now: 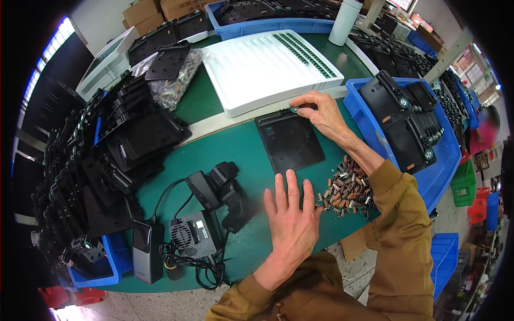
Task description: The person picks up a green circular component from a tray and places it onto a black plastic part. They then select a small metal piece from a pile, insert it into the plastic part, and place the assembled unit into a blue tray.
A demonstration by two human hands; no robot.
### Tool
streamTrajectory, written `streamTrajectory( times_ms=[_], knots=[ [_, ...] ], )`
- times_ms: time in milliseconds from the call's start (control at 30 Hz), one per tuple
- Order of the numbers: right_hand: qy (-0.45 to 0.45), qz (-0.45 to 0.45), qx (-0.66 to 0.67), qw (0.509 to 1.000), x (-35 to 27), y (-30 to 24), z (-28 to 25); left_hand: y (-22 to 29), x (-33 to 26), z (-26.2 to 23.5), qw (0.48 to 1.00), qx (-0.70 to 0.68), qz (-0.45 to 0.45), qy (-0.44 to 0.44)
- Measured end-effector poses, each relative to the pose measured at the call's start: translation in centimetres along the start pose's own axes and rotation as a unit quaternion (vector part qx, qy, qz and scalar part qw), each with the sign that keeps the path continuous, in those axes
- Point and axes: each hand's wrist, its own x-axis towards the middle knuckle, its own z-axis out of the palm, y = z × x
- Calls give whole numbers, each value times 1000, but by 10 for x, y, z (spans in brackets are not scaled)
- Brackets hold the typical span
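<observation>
A flat black plastic panel (292,142) lies on the green table in front of me, with a raised bar along its far edge. At that edge's right end, my right hand (327,119) pinches a small round greenish part (294,109) between thumb and fingers; the fingers partly cover it. My left hand (292,219) lies flat with fingers stretched, fingertips at the panel's near edge. Right of the panel is a heap of small brown and metallic components (347,187). Beyond it stands a white tray (251,69) with rows of small green parts at its right.
A blue bin (444,160) with black panels stands at the right. Stacked black panels (101,166) crowd the left side. Nearer are a power bank (146,251), a black vented box (194,234) with cables, and a black strapped device (219,190). A white bottle (344,22) stands behind.
</observation>
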Motion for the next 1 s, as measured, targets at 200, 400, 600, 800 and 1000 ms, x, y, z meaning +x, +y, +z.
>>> streamTrajectory(
  times_ms=[200, 400, 600, 800, 1000],
  knots=[
    [-44, 66, 27, 996, 6, -9, -2, -1, -1, -4, 1000, 8, -4, -4],
    [-16, 74, 14, 997, -5, -21, -28, 1, 0, -1, 1000, 4, 15, 15],
    [-99, 93, -28, 990, -43, -56, -58, -1, -2, -2, 1000, -7, -3, 5],
    [-173, 3, -88, 981, -103, -64, -58, -7, -3, 1, 1000, -4, -2, 16],
    [-168, -61, -147, 973, -130, -57, -37, -8, -3, 5, 999, 35, 11, 32]
  ],
)
